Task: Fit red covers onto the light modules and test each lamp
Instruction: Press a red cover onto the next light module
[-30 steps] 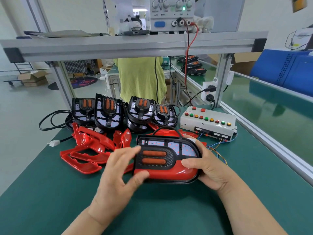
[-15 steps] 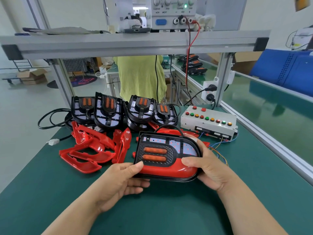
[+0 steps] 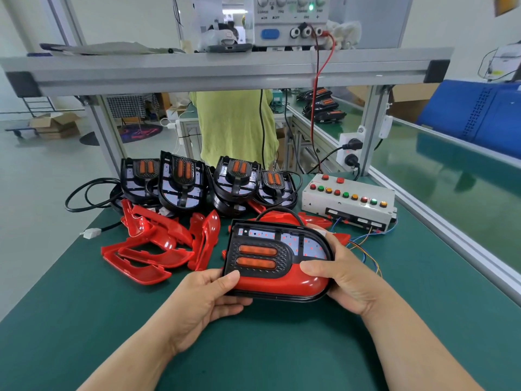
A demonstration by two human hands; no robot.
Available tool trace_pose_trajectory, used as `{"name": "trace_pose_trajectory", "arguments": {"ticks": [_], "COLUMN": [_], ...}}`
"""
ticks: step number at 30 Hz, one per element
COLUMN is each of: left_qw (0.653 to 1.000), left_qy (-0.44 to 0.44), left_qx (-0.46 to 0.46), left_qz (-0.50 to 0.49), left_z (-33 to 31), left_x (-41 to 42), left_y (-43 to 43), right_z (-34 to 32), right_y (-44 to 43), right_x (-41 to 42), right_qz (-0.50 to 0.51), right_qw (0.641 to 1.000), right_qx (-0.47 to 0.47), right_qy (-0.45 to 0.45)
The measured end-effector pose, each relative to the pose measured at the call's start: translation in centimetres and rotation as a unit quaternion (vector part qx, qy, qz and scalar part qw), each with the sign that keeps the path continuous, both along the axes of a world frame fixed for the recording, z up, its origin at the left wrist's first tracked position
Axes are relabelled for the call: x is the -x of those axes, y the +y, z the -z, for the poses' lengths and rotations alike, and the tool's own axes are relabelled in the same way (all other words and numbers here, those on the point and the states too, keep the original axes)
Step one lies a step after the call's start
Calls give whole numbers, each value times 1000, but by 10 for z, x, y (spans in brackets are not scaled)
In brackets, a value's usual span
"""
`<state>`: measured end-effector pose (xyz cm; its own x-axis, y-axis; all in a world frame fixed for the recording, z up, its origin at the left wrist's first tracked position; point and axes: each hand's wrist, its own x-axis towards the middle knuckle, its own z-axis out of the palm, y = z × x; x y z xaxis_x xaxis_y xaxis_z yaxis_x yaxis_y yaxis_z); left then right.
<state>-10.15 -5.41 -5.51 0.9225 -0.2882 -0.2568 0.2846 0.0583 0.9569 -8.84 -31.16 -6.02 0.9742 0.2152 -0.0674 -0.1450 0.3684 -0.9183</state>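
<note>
While the left hand (image 3: 203,301) and right hand (image 3: 348,280) grip the red-covered light module (image 3: 270,256), the power supply (image 3: 290,22) reads "ON", "OFF".

A green mat (image 3: 282,348) covers the bench; an aluminium shelf (image 3: 225,71) spans it on grey posts; a white socket (image 3: 349,150) with two black plugs hangs on the right post; a white cloth (image 3: 345,32) and a flat grey sheet (image 3: 107,48) lie on the shelf; behind stands a person in a yellow-green shirt (image 3: 234,128); cardboard boxes (image 3: 56,125) sit on the floor at far left; a green belt (image 3: 451,176) runs along the right, with a blue cover (image 3: 479,111) beyond it.
</note>
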Motion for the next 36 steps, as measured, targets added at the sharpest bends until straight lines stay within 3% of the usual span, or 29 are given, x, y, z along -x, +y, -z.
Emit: {"name": "trace_pose_trajectory", "arguments": {"ticks": [12, 17, 19, 21, 23, 25, 27, 29, 36], "left_qw": [999, 999, 996, 964, 882, 811, 756, 733, 719], "left_qy": [-26, -11, -25, -123, -308, -466, -549, -579, -593], "left_qx": [-22, -26, -65, -206, -320, -337, -352, -356, -363], "left_qz": [-30, -27, -48, -115, -158, -107, -55, -25, -1], "left_z": [2, 0, 0, 3, 1, 1, 2, 4, 1], "left_x": [3, 4, 4, 5, 8, 8, 9, 9, 10], "left_y": [-1, 0, -2, 0, 4, 3, -3, -7, -10], "right_z": [0, -2, -1, 0, 0, -1, -2, -3, -2], "right_y": [-5, -11, -11, -10, -10, -9, -7, -6, -5], "right_x": [1, 3, 3, 2, 2, 2, 3, 3, 3], "right_qz": [-53, -89, -79, -74, -75, -84, -86, -74, -60], "right_qw": [998, 996, 996, 997, 997, 996, 996, 996, 996], "right_qx": [-34, -1, -10, -19, -24, -23, -22, -30, -50], "right_qy": [21, 25, 25, 24, 25, 23, 25, 42, 50]}}
